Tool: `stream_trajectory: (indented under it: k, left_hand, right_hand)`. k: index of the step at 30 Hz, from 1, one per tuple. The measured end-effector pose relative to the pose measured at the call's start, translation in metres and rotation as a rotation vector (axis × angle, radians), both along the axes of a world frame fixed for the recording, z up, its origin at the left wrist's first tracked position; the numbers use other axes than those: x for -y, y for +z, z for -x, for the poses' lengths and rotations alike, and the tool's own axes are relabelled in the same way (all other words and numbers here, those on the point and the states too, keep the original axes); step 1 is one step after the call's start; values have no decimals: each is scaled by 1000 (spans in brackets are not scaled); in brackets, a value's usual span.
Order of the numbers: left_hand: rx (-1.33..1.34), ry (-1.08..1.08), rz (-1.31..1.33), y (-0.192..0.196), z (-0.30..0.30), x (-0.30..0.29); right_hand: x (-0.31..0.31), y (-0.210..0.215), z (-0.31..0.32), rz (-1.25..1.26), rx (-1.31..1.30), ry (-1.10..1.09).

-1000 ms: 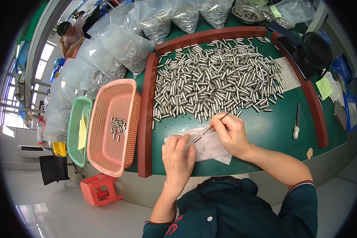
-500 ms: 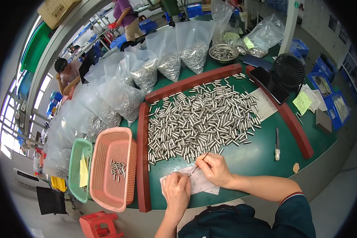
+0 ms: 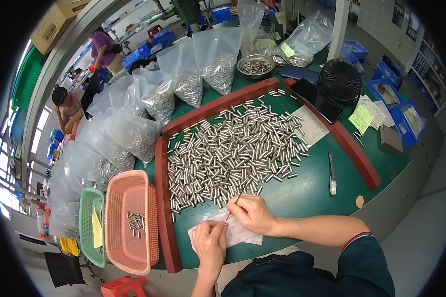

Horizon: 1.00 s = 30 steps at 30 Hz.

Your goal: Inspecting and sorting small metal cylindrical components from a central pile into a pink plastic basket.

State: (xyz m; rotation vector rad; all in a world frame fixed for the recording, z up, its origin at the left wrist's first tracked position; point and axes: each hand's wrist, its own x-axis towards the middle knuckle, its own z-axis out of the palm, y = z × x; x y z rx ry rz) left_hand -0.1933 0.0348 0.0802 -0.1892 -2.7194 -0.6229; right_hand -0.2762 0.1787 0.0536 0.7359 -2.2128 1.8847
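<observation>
My right hand point(image 3: 252, 213) pinches a thin dark pointed tool point(image 3: 233, 208), whose lower end slants toward the fingertips of my left hand. The fingers of my left hand point(image 3: 210, 240) are closed on a small metal pin point(image 3: 226, 224), of which only a shiny end shows. Both hands rest over a white paper sheet point(image 3: 243, 235) at the table's near edge. Just beyond them spreads a wide heap of short, shiny metal pins point(image 3: 238, 153). Red bars point(image 3: 167, 213) border the heap to the left, back and right.
Left of the bar stand a pink basket point(image 3: 111, 218) with several pins and a green basket point(image 3: 84, 218). Filled plastic bags point(image 3: 215, 69) line the back and left. To the right lie a knife point(image 3: 332, 173), a phone point(image 3: 316, 101) and a black fan point(image 3: 340, 79).
The whole view has shifted, so the table and its things sit further left in the picture. Both hands keep nearly the same pose over the paper.
</observation>
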Motion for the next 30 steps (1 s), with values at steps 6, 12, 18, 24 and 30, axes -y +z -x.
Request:
stream_trajectory:
  k: [6,12,18,24,30]
  left_hand:
    - [15,25,9,1,-6,-2]
    - [31,94,128,5,-7,6]
    - [25,70,58,6,-6,4]
    - [122,54,7,14,-8,8]
    - [121,91,-49,14,-8,10]
  right_hand:
    - [-1,1,0,7,-5,-3]
    - [-1,2,0,12,34,30]
    - [0,-1,0,23,-34,13]
    - [-2,-3,0,-53,4,27]
    - [0,-1,0,-28,15,30]
